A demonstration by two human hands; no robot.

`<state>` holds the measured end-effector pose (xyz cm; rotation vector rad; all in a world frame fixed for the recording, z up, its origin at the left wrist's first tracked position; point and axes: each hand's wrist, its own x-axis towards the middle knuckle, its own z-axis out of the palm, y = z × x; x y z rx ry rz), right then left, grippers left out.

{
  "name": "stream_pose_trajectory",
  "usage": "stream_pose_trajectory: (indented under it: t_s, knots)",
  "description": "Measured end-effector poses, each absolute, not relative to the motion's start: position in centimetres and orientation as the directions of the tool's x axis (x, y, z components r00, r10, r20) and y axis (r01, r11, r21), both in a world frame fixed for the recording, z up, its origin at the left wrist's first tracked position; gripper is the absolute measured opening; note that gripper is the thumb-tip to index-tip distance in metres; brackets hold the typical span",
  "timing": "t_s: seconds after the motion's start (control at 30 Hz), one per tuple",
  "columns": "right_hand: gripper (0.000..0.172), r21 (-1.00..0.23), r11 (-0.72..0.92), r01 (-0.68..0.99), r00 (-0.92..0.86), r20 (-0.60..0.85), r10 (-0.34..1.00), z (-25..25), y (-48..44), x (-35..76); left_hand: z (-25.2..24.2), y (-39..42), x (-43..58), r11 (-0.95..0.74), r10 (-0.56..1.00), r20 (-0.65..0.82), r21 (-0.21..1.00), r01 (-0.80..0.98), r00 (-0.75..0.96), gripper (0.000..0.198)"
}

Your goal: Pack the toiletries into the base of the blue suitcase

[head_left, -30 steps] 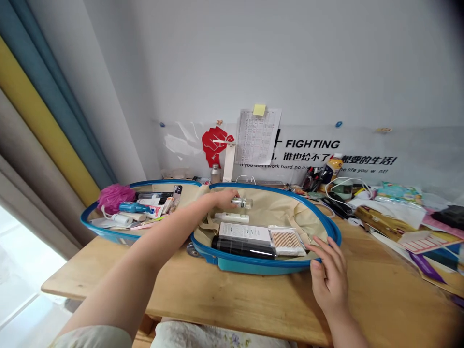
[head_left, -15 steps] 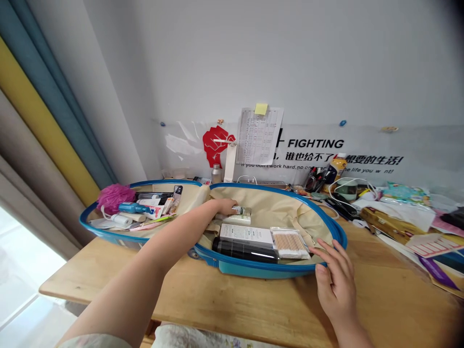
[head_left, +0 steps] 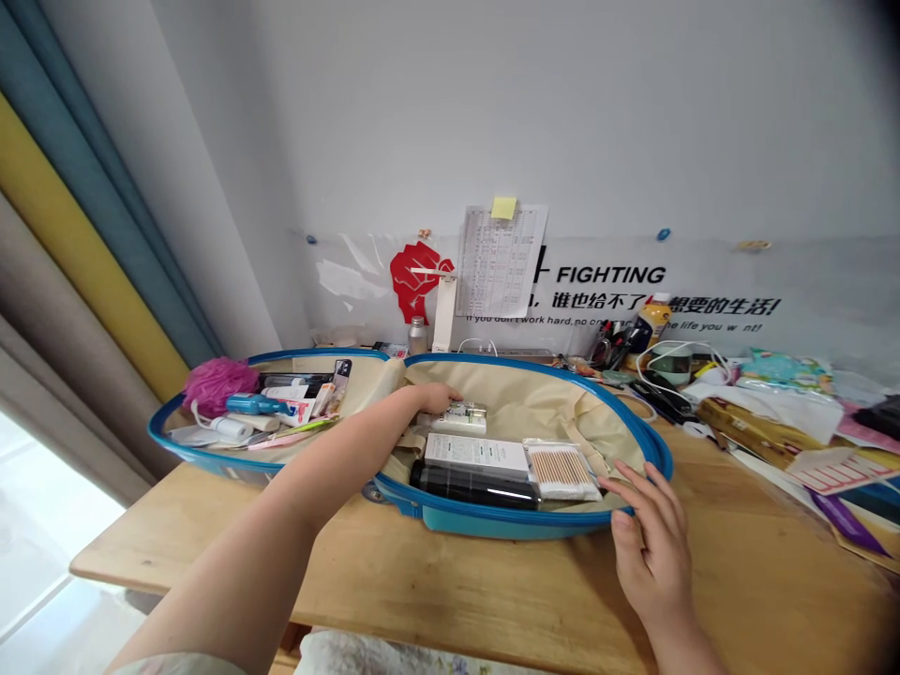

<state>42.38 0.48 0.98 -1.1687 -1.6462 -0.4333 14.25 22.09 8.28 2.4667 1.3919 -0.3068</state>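
Note:
A blue suitcase point(head_left: 517, 536) with a beige lining lies spread open on the wooden table. My left hand point(head_left: 437, 398) reaches into its right half, fingers closed at the end of a small clear bottle point(head_left: 471, 410) beside a white box; the fingertips are partly hidden. Nearer to me in that half lie a white printed box point(head_left: 478, 452), a black cylinder point(head_left: 472, 486) and a clear pack of cotton swabs point(head_left: 562, 471). My right hand point(head_left: 651, 530) rests at the suitcase's right front rim with its fingers spread, holding nothing.
The suitcase's left half holds a pink bath puff point(head_left: 220, 384), a blue bottle point(head_left: 254, 404) and several toiletries. Behind stand a white lamp point(head_left: 444, 314) and a small bottle point(head_left: 417, 335). Pens, cables, a brown pouch point(head_left: 752, 429) and papers crowd the table's right side.
My left hand has shifted only slightly, with the small bottle settled a touch lower at the white box. The right hand keeps its place; the view has moved a little.

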Motion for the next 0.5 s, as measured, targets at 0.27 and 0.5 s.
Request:
stream_pose_trajectory:
  t_s: [0.27, 0.5]
  knots:
    - [0.031, -0.248, 0.464, 0.851, -0.005, 0.878, 0.479, 0.93, 0.54, 42.41, 8.69, 21.61, 14.38, -0.550, 0.798, -0.232, 0.101, 0.829, 0.557, 0.041]
    - [0.031, -0.257, 0.461, 0.849, 0.010, 0.882, 0.472, 0.81, 0.71, 42.46, 8.93, 21.14, 14.78, -0.565, 0.792, -0.246, 0.049, 0.824, 0.558, 0.040]
